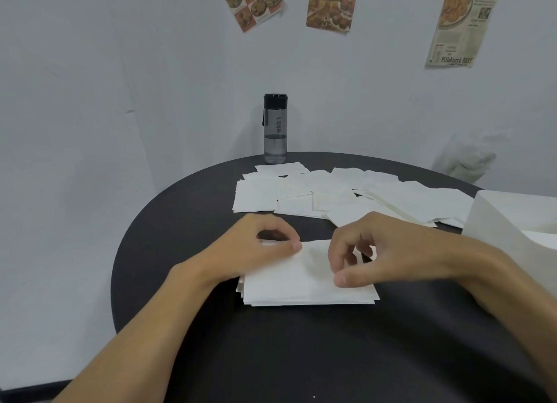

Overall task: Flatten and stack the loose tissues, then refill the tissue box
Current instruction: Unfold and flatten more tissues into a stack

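Note:
A neat stack of white tissues (304,282) lies in the middle of the round black table (301,357). My left hand (256,246) rests at the stack's far left corner, its thumb and forefinger pinching the top tissue's edge. My right hand (370,249) hovers over the stack's right side with its fingers curled down and its thumb lying on the top sheet. Several loose flat tissues (331,191) are spread over the far part of the table. The white tissue box (512,222) stands at the right edge, partly cut off.
A dark water bottle (275,128) stands at the table's far edge by the white wall. A crumpled white plastic bag (467,161) sits behind the table at the right. Food posters hang on the wall.

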Available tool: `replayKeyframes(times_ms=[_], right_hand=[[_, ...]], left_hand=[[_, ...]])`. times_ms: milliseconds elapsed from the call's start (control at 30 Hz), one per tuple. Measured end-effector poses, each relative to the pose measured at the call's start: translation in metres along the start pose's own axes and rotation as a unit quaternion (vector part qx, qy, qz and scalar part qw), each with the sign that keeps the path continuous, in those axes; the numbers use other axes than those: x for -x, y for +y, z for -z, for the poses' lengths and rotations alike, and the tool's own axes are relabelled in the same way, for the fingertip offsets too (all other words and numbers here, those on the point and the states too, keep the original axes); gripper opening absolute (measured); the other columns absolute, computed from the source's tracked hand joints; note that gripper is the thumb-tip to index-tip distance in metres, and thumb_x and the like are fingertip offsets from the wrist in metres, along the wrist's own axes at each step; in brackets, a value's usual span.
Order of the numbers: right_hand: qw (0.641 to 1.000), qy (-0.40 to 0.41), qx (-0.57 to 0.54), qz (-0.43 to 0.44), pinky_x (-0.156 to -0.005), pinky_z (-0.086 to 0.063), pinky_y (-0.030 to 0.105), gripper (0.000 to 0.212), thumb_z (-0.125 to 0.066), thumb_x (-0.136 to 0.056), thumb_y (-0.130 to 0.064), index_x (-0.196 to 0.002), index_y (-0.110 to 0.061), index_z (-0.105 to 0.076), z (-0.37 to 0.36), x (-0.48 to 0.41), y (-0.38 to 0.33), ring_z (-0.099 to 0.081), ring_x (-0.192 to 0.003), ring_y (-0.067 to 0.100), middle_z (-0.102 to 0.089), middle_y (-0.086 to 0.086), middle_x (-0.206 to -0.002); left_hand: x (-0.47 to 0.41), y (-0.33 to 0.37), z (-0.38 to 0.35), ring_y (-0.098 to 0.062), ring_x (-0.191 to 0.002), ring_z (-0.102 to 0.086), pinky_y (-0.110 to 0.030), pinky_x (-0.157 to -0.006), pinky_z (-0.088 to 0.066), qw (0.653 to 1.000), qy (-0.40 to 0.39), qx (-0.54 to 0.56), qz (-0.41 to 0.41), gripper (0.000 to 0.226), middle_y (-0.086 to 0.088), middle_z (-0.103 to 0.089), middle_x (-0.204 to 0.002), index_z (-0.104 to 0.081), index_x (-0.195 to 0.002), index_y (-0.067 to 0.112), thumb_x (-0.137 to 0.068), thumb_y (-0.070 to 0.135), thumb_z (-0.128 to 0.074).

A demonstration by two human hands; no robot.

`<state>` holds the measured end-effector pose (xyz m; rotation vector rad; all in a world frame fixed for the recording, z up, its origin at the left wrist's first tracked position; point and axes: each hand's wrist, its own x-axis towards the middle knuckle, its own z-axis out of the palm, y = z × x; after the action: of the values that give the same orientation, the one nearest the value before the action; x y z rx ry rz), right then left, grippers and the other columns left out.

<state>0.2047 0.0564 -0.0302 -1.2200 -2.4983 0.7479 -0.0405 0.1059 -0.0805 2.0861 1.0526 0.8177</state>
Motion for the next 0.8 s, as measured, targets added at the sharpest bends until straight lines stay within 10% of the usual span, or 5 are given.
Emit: replayKeyframes(times_ms=[300,467,600,800], right_hand=[[0.997,-0.050,0.055,-0.034,-0.084,-0.035,0.009,0.018,-0.074,-0.087,-0.039,-0.102,-0.042,-0.067,-0.012,-0.006,0.009,-0.050,-0.108,-0.005,-0.051,-0.026,-0.116],[0.983,0.173,-0.010,-0.066,-0.066,-0.041,0.010,0.008,-0.067,-0.091,-0.020,-0.085,-0.019,-0.073,-0.002,-0.033,0.017,-0.059,-0.074,-0.004,-0.068,-0.018,-0.084],[0.945,0.297,0.044,-0.129,-0.082,-0.040,0.019,0.019,-0.069,-0.090,-0.023,-0.105,-0.012,-0.069,0.016,-0.091,0.070,-0.058,-0.100,0.011,-0.068,-0.002,-0.110],[0.934,0.274,0.031,-0.227,-0.105,-0.037,0.032,0.052,-0.076,-0.085,-0.034,-0.130,-0.013,-0.058,0.023,-0.132,0.134,-0.049,-0.127,0.022,-0.056,0.001,-0.134]], left_hand=[[-0.001,-0.005,-0.002,0.002,-0.110,-0.057,-0.028,-0.100,-0.047,0.997,-0.035,-0.073,0.020,0.022,0.018,-0.066,-0.110,-0.071,-0.101,0.043,-0.080,0.042,-0.079],[-0.003,-0.006,0.000,0.000,-0.101,-0.059,-0.028,-0.095,-0.050,0.997,-0.029,-0.072,0.019,0.022,0.019,-0.067,-0.104,-0.071,-0.102,0.039,-0.082,0.036,-0.080],[-0.005,-0.012,0.003,-0.003,-0.097,-0.061,-0.032,-0.092,-0.052,0.998,-0.016,-0.060,0.018,0.018,0.019,-0.068,-0.101,-0.073,-0.097,0.036,-0.081,0.036,-0.082],[-0.009,-0.018,0.001,-0.003,-0.096,-0.060,-0.026,-0.089,-0.051,0.999,-0.015,-0.050,0.011,0.014,0.019,-0.068,-0.101,-0.074,-0.091,0.036,-0.080,0.034,-0.082]])
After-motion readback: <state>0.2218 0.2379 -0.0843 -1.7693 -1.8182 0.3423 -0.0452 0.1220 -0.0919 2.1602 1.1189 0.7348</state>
